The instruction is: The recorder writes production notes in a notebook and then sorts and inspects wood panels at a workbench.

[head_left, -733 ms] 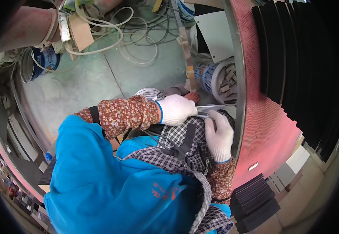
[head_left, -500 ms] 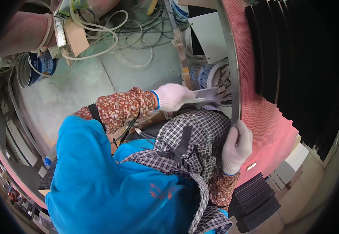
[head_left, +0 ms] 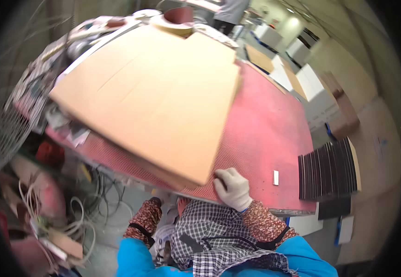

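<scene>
Red counter (head_left: 274,134) is holding big cardboard (head_left: 154,92); your right hand (head_left: 232,188) fingers are gripping its near corner, ready to lift.

Your left hand is hiding below the counter.

A stack of dark ribbed rectangular strips (head_left: 329,170) lies on the red textured tabletop (head_left: 265,134), a small white tag (head_left: 276,177) beside it. Pale coiled cables (head_left: 73,221) crowd the floor below. A tape roll (head_left: 175,24) sits far off.

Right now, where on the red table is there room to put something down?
The red mat is bare between the cardboard sheet and the stack of black strips, except a small white tag. The left edge is crowded under cardboard; the right hand rests at the near edge.
</scene>
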### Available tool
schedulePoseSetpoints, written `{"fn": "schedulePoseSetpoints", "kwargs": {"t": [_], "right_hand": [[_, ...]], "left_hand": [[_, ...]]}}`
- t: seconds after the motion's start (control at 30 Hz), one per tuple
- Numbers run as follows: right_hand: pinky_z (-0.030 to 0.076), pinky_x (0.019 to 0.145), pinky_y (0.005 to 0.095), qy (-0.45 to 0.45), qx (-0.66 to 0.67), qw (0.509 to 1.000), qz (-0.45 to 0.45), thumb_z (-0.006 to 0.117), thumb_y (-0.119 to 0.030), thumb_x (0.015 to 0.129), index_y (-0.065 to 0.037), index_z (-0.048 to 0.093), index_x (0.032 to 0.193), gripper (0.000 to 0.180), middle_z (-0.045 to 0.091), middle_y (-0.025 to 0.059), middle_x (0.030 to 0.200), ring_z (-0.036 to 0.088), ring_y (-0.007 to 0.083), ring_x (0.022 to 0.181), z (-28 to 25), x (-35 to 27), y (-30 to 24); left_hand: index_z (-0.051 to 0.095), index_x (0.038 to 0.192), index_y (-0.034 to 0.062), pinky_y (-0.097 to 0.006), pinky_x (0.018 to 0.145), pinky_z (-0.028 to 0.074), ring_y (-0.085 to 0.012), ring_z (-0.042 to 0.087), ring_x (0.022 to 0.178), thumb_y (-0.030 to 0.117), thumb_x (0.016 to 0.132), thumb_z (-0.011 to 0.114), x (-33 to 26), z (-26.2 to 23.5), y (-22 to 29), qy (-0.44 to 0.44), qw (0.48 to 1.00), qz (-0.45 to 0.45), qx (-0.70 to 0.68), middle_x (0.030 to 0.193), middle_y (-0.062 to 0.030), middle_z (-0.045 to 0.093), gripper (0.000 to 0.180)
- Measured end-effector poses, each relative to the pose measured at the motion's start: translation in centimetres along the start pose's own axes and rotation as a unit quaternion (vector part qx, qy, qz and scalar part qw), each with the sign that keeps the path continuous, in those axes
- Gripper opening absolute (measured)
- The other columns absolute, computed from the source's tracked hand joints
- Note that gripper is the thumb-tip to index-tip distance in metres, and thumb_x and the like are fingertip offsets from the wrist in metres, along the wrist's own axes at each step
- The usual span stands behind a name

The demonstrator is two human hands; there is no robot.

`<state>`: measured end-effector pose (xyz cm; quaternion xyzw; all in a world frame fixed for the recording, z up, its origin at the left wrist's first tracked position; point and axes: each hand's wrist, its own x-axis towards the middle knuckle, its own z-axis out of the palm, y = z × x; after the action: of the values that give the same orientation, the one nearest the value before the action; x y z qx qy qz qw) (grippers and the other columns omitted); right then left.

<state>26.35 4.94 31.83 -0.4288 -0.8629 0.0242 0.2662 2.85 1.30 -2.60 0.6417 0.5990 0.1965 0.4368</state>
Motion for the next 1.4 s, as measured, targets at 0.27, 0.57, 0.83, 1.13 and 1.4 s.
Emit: {"fn": "schedulePoseSetpoints", "kwargs": {"t": [0.27, 0.57, 0.83, 1.13, 1.4], "right_hand": [[0.06, 0.062, 0.0339, -0.031, 0.025, 0.999, 0.031, 0.075, -0.021, 0.093, -0.007, 0.074, 0.112, 0.024, 0.072, 0.0073, 0.091, 0.072, 0.0229, 0.075, -1.2, -0.4, 0.1], [0.059, 0.061, 0.0354, -0.025, 0.081, 0.995, 0.048, 0.08, -0.017, 0.087, -0.007, 0.075, 0.11, 0.026, 0.072, 0.0075, 0.089, 0.072, 0.0253, 0.073, -1.0, 0.3, 0.1], [0.059, 0.062, 0.0354, -0.037, 0.076, 0.995, 0.047, 0.076, -0.018, 0.092, -0.007, 0.073, 0.111, 0.023, 0.07, 0.0058, 0.09, 0.071, 0.0246, 0.077, -1.2, 0.2, 0.3], [0.059, 0.062, 0.0362, -0.021, 0.075, 0.996, 0.052, 0.08, -0.015, 0.086, -0.007, 0.076, 0.107, 0.023, 0.071, 0.0082, 0.087, 0.072, 0.026, 0.075, -1.0, 0.5, 0.2], [0.06, 0.066, 0.0368, -0.014, 0.029, 0.999, 0.016, 0.073, -0.016, 0.091, -0.009, 0.074, 0.106, 0.017, 0.072, 0.0103, 0.092, 0.072, 0.0263, 0.077, -0.1, -0.2, 0.4]], "left_hand": [[0.07, 0.13, 0.0004, -0.046, 0.106, 0.052, -0.0324, 0.068, 0.115, 0.025, 0.099, 0.069, 6.0, 4.3, -0.8, -0.042, 0.993, -0.109, 0.029, 0.131, -0.018, 0.073, 0.04], [0.071, 0.129, 0.0013, -0.047, 0.104, 0.053, -0.0344, 0.069, 0.113, 0.024, 0.098, 0.067, 6.5, 6.4, -2.6, -0.054, 0.984, -0.163, 0.048, 0.128, -0.0179, 0.074, 0.039], [0.071, 0.128, 0.002, -0.047, 0.102, 0.054, -0.0363, 0.069, 0.112, 0.024, 0.097, 0.067, 6.2, 6.9, -2.5, -0.04, 0.982, -0.179, 0.044, 0.125, -0.0179, 0.075, 0.038], [0.072, 0.127, 0.0028, -0.047, 0.1, 0.055, -0.0384, 0.07, 0.111, 0.023, 0.097, 0.066, 6.5, 6.7, -1.1, 0.004, 0.985, -0.171, 0.036, 0.122, -0.0179, 0.076, 0.037], [0.073, 0.126, 0.0035, -0.047, 0.098, 0.056, -0.0402, 0.071, 0.11, 0.023, 0.096, 0.065, 7.4, 6.7, -0.6, 0.117, 0.984, -0.136, 0.004, 0.119, -0.0179, 0.077, 0.037]]}}
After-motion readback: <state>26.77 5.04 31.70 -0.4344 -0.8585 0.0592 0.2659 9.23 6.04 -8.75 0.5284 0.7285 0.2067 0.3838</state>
